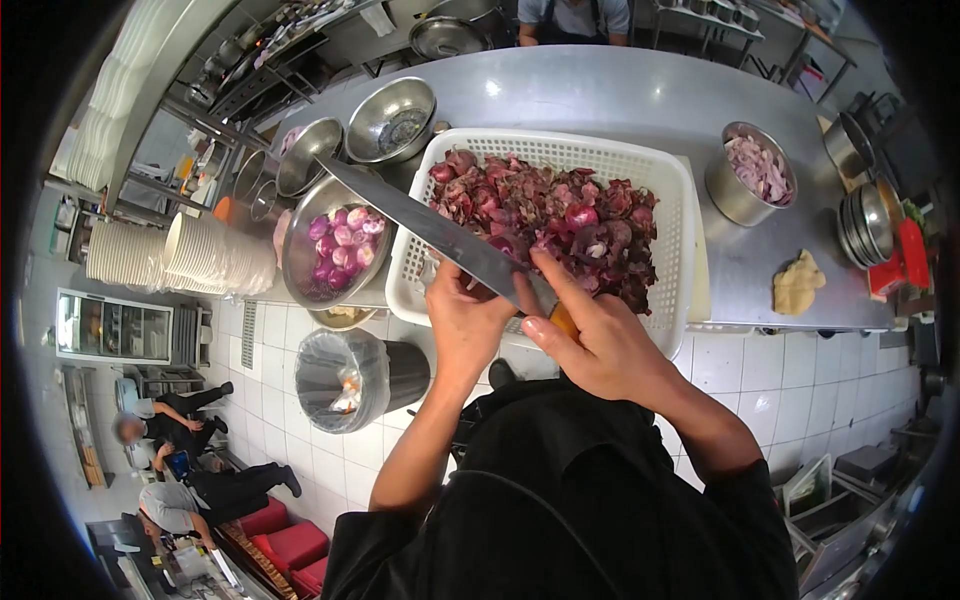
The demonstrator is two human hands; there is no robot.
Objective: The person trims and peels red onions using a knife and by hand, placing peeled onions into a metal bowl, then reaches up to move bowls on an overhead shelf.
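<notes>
My right hand [605,345] grips a large knife [425,228] by its orange-yellow handle, the index finger stretched along the blade. The wide blade slants up and to the left. My left hand [465,325] is curled close under the blade near its handle end; the blade hides its fingertips and whatever they hold. Both hands are over the near side of a white perforated plastic basket [678,270], full of red onions [580,216] and loose dry onion skins [612,255]. Left of it, peeled red onions [345,240] lie in a metal bowl [300,272].
Metal bowls [390,120] stand at the back left. On the steel table [590,95], a pot [735,195] of cut onion and a crumpled cloth [798,284] are to the right. A lined bin [340,385] is below. One person [572,15] is across the table; others are at lower left.
</notes>
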